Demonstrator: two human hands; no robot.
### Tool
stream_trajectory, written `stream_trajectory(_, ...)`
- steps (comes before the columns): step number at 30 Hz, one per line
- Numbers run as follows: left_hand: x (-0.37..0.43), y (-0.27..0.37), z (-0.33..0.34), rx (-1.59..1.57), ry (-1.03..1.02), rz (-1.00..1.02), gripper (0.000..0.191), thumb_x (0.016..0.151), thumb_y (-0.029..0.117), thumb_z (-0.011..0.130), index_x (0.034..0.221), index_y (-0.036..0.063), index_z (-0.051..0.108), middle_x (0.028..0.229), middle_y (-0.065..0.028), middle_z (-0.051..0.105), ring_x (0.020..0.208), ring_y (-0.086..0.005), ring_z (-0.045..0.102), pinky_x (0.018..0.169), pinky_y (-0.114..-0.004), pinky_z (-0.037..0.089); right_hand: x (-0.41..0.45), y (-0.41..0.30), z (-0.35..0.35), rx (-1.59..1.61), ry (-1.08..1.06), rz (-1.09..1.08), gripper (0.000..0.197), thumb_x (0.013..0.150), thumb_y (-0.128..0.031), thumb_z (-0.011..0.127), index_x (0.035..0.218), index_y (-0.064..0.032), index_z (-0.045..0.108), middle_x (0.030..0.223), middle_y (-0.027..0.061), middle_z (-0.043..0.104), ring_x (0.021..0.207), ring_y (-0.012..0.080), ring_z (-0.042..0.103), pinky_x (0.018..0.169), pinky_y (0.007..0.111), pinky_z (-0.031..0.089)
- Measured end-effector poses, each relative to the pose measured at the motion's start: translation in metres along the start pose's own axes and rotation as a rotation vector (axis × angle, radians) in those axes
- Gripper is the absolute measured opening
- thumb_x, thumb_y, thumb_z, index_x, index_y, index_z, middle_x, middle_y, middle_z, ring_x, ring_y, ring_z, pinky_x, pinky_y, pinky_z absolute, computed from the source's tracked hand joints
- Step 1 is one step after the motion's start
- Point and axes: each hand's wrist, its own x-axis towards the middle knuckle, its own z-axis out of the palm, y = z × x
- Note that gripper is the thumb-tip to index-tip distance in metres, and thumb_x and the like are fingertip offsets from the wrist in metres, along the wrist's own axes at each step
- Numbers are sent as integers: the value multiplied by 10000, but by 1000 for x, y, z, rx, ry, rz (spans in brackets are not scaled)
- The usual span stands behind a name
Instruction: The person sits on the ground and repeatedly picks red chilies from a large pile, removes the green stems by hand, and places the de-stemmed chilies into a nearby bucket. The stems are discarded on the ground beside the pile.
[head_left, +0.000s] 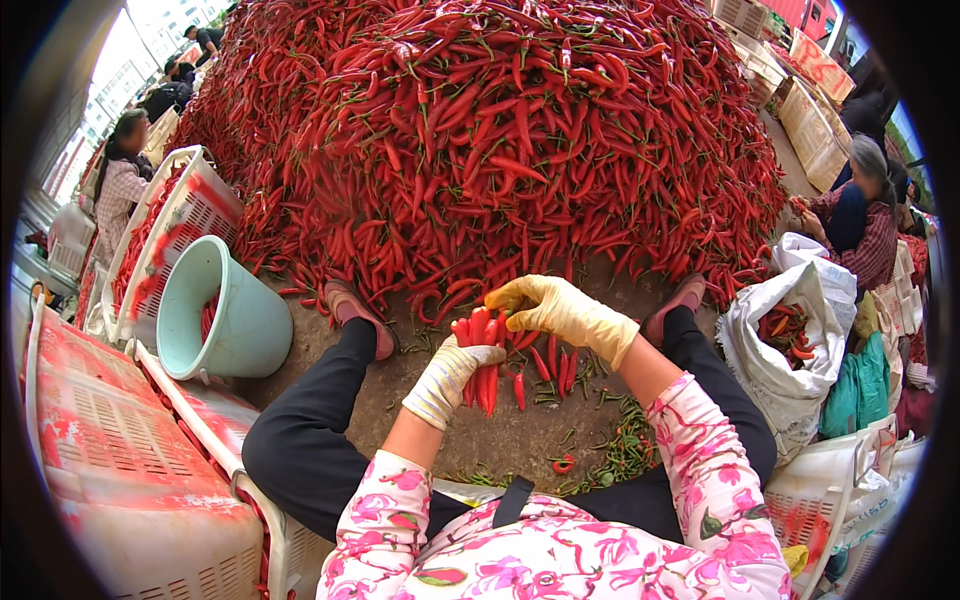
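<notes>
My left hand (446, 379), in a striped knit glove, grips a bunch of red chili peppers (480, 382), their tips pointing down. My right hand (566, 311), in a yellowed glove, bends its thumb and fingers around the upper end of the bunch. Whether a stem is pinched there is hidden. Below the hands, several loose red chilies (559, 367) lie on the concrete floor between my feet. Plucked green stems (626, 446) are scattered nearer to me. Straight ahead rises a large heap of red chilies (517, 142).
To the left stand a pale blue bucket (255, 322), tilted, and red-stained plastic crates (142, 465). A white woven sack (780, 375) with chilies inside is at the right, beside another crate (806, 495). Other people sit at the left (124, 180) and right (870, 217).
</notes>
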Motion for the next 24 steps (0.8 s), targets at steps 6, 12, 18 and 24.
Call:
stream_trajectory(6,-7,12,5,66,-4,111,440,756,-47,723,1161,44,579,968,-50,641,834,-210,654,683,-342,560,-4,6,17,168,63,63,384,876,-128,758,1238,-53,654,919,-3,652,741,67,570,668,232,490)
stream_trajectory(12,-7,3,7,97,53,4,630,723,-115,725,1302,44,531,1162,-68,622,959,-204,659,896,-355,557,0,27,17,843,44,95,275,1009,-246,576,1096,-1,668,939,109,716,679,144,681,517,287,550)
stream_trajectory(18,-44,55,-10,29,179,423,669,781,-76,698,1371,138,466,1181,-74,626,933,-149,645,730,-319,560,-3,85,-44,908,143,11,388,987,-180,604,1318,18,562,1080,119,704,807,159,706,649,225,571)
stream_trajectory(24,-89,277,-217,495,1191,983,501,749,184,832,1157,20,592,1001,-106,692,831,-197,694,718,-320,581,-44,148,-83,-878,559,581,415,870,-260,631,1223,-43,657,1175,211,672,1111,345,639,940,398,492)
